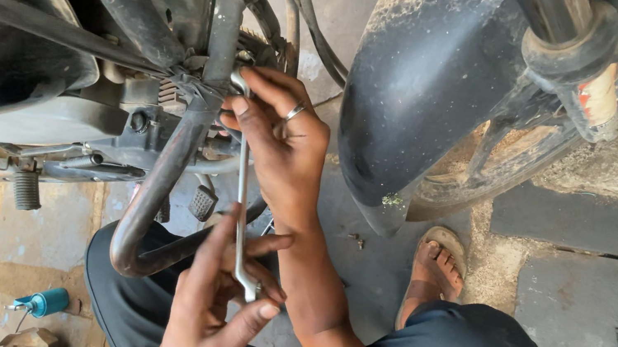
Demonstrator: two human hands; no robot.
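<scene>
**Both hands on a long wrench at the engine guard**

The left hand [215, 308] is closed round the lower end of a long, thin, silver metal wrench [241, 204]. The right hand [281, 140], wearing a ring, pinches its upper end against a fitting on the rusty, curved steel crash-guard tube [156, 190]. The step looks like turning a fastener there; continuing calls for steady leverage with the head kept seated. Right of the tube hangs the dusty black front mudguard [415, 91]; below-left of it lies a small teal bottle [45, 302].
</scene>
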